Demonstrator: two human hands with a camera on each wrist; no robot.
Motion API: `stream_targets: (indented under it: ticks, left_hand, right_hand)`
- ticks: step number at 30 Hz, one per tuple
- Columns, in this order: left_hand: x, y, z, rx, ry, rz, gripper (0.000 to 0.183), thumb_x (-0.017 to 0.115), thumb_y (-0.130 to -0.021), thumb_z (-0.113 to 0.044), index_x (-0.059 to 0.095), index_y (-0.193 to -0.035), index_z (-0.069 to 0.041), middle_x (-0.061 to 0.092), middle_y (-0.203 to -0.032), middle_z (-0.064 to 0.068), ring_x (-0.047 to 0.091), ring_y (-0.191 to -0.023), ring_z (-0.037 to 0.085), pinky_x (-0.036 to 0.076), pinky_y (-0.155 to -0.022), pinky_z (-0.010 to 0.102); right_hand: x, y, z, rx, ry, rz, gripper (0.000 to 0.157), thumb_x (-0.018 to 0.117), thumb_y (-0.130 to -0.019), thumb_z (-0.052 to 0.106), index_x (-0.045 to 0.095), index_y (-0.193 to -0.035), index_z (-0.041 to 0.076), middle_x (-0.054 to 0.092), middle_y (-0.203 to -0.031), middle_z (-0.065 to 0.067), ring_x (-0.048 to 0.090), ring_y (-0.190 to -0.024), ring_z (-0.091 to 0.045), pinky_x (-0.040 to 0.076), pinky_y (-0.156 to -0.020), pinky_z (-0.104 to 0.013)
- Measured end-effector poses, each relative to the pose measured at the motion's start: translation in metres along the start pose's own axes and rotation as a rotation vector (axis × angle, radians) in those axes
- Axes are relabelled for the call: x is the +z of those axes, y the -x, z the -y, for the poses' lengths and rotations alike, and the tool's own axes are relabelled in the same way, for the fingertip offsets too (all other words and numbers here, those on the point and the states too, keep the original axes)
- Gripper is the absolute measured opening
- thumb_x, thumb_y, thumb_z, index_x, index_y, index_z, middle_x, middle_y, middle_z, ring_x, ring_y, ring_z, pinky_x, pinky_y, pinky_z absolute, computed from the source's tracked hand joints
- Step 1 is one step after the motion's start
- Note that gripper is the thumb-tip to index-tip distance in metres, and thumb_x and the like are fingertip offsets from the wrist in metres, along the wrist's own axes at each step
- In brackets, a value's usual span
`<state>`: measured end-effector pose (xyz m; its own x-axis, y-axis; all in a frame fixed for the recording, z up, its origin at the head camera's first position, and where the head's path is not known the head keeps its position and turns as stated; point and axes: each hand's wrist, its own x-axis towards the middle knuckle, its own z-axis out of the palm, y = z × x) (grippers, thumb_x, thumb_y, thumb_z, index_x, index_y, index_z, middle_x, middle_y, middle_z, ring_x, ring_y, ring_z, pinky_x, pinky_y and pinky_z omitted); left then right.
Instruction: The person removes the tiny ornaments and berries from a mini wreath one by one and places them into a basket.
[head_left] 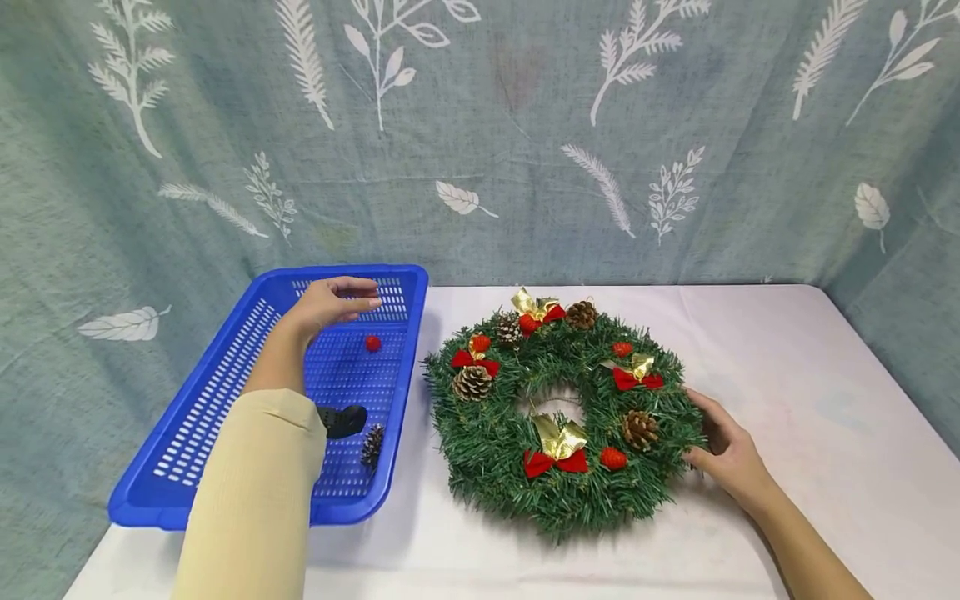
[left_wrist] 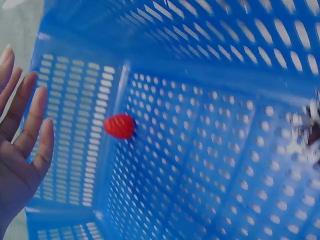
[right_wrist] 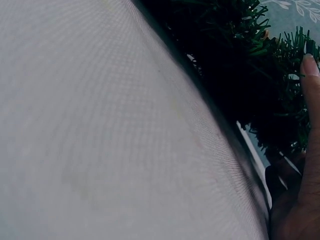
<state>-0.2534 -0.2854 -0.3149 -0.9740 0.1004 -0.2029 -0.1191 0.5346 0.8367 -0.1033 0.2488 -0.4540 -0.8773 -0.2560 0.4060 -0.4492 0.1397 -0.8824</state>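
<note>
A green Christmas wreath lies on the table, dressed with pine cones, red bows with gold ribbon and red berries. My right hand grips its right edge. In the right wrist view the thumb lies against the wreath's needles, with the other fingers partly hidden lower down. Over the blue basket my left hand hovers with relaxed fingers and holds nothing. Below it, a red berry sits on the basket floor, also seen as a red strawberry-like berry in the left wrist view.
Nearer the front of the basket lie a black object and a frosted pine cone. The basket stands left of the wreath on a white-covered table. A grey-green leaf-print curtain hangs behind.
</note>
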Motion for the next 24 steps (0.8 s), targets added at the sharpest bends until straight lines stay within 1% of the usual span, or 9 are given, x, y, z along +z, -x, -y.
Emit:
stream_targets:
  ticks: [2, 5, 7, 10, 12, 14, 17, 20, 24]
  left_hand:
    - [0.001, -0.001, -0.006, 0.016, -0.002, -0.007, 0.067, 0.071, -0.084, -0.039, 0.048, -0.137, -0.006, 0.055, -0.132, 0.007, 0.055, -0.108, 0.010, 0.040, -0.105, 0.046]
    - [0.003, -0.002, -0.017, 0.040, 0.006, -0.008, 0.064, 0.070, -0.085, -0.037, 0.048, -0.138, -0.008, 0.051, -0.136, 0.010, 0.053, -0.113, 0.013, 0.041, -0.103, 0.044]
    - [0.004, -0.003, -0.025, 0.050, 0.017, -0.009, 0.062, 0.070, -0.085, -0.035, 0.049, -0.137, -0.009, 0.052, -0.136, 0.009, 0.054, -0.110, 0.011, 0.045, -0.100, 0.037]
    - [0.006, -0.004, -0.039, 0.078, 0.046, -0.013, 0.059, 0.071, -0.085, -0.032, 0.050, -0.136, -0.009, 0.052, -0.136, 0.011, 0.056, -0.105, 0.007, 0.049, -0.091, 0.025]
    - [0.007, -0.005, -0.049, 0.104, 0.069, -0.022, 0.059, 0.071, -0.085, -0.031, 0.050, -0.136, -0.008, 0.052, -0.137, 0.012, 0.057, -0.104, 0.005, 0.050, -0.086, 0.020]
    - [0.010, -0.004, -0.059, 0.131, 0.094, -0.029, 0.058, 0.071, -0.086, -0.029, 0.051, -0.135, -0.007, 0.052, -0.137, 0.011, 0.057, -0.105, 0.006, 0.050, -0.088, 0.022]
    - [0.014, -0.003, -0.074, 0.174, 0.117, -0.029, 0.055, 0.071, -0.086, -0.028, 0.052, -0.134, -0.009, 0.052, -0.137, 0.008, 0.055, -0.111, 0.009, 0.047, -0.098, 0.032]
    - [0.019, -0.001, -0.089, 0.221, 0.131, -0.027, 0.051, 0.071, -0.085, -0.027, 0.055, -0.131, -0.012, 0.053, -0.135, 0.006, 0.054, -0.114, 0.012, 0.042, -0.103, 0.041]
    - [0.027, -0.001, -0.103, 0.281, 0.135, -0.024, 0.047, 0.071, -0.086, -0.024, 0.057, -0.129, -0.013, 0.058, -0.130, 0.006, 0.056, -0.112, 0.014, 0.041, -0.103, 0.040]
  right_hand:
    - [0.000, 0.000, 0.000, 0.005, 0.005, 0.001, 0.076, 0.063, -0.077, -0.016, 0.029, -0.144, -0.006, 0.036, -0.143, 0.018, 0.026, -0.132, 0.011, 0.027, -0.101, -0.004]
    - [0.000, -0.001, 0.000, 0.007, 0.002, 0.003, 0.076, 0.061, -0.076, -0.018, 0.029, -0.144, -0.007, 0.036, -0.143, 0.017, 0.026, -0.132, 0.011, 0.027, -0.101, -0.004]
    - [0.000, 0.000, 0.000, 0.010, 0.005, 0.006, 0.076, 0.061, -0.076, -0.019, 0.029, -0.144, -0.006, 0.035, -0.143, 0.018, 0.026, -0.132, 0.012, 0.027, -0.101, -0.004]
    - [-0.001, 0.001, 0.001, 0.017, 0.024, -0.001, 0.077, 0.060, -0.076, -0.019, 0.029, -0.144, -0.005, 0.034, -0.143, 0.020, 0.025, -0.132, 0.013, 0.027, -0.101, -0.004]
    - [-0.002, 0.002, 0.002, 0.025, 0.034, -0.002, 0.077, 0.059, -0.076, -0.020, 0.028, -0.145, -0.004, 0.033, -0.143, 0.021, 0.025, -0.131, 0.013, 0.027, -0.100, -0.003]
    - [-0.002, 0.002, 0.003, 0.032, 0.041, -0.001, 0.077, 0.058, -0.076, -0.020, 0.028, -0.145, -0.004, 0.032, -0.143, 0.020, 0.025, -0.131, 0.013, 0.027, -0.100, -0.003]
    - [-0.002, 0.002, 0.003, 0.042, 0.044, 0.007, 0.077, 0.058, -0.077, -0.019, 0.027, -0.146, -0.003, 0.031, -0.144, 0.021, 0.024, -0.131, 0.014, 0.026, -0.100, -0.003]
    - [-0.001, 0.002, 0.002, 0.046, 0.047, 0.007, 0.078, 0.058, -0.077, -0.019, 0.028, -0.146, -0.001, 0.031, -0.143, 0.022, 0.024, -0.130, 0.014, 0.026, -0.100, -0.003]
    - [0.001, 0.002, 0.001, 0.039, 0.039, 0.002, 0.078, 0.059, -0.076, -0.020, 0.028, -0.146, -0.003, 0.032, -0.143, 0.023, 0.024, -0.131, 0.015, 0.026, -0.100, -0.003]
